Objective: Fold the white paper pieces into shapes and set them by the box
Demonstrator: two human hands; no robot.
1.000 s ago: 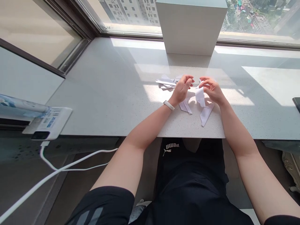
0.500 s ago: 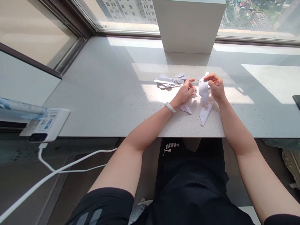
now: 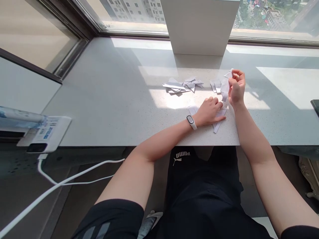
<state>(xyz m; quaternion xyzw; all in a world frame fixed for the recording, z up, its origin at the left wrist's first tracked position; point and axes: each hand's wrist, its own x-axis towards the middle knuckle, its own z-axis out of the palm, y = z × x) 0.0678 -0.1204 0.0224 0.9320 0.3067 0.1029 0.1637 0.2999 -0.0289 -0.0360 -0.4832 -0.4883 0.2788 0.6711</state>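
A piece of white folded paper [image 3: 225,87] is pinched in my right hand [image 3: 237,87], raised a little over the worktop. My left hand [image 3: 210,111] lies palm down, its thumb stretched apart from the fingers, over another folded paper piece [image 3: 217,126] that shows past the thumb. How firmly it touches that piece cannot be seen. One more folded paper [image 3: 193,109] sticks out partly behind the left hand. Several small folded pieces [image 3: 215,86] lie just left of my right hand. Farther left are a stack of folded papers [image 3: 174,85] and a group of smaller ones [image 3: 193,83].
The pale speckled worktop [image 3: 112,99] runs along the window. A grey box-like block [image 3: 199,30] stands at its back. At left are a white device [image 3: 53,134] and a white cable [image 3: 82,173]. A dark object [image 3: 315,105] lies at the right edge.
My left hand has moved right and nearer to me, onto the folded paper in front. My right hand has lifted its paper up and to the right, uncovering small folded pieces.
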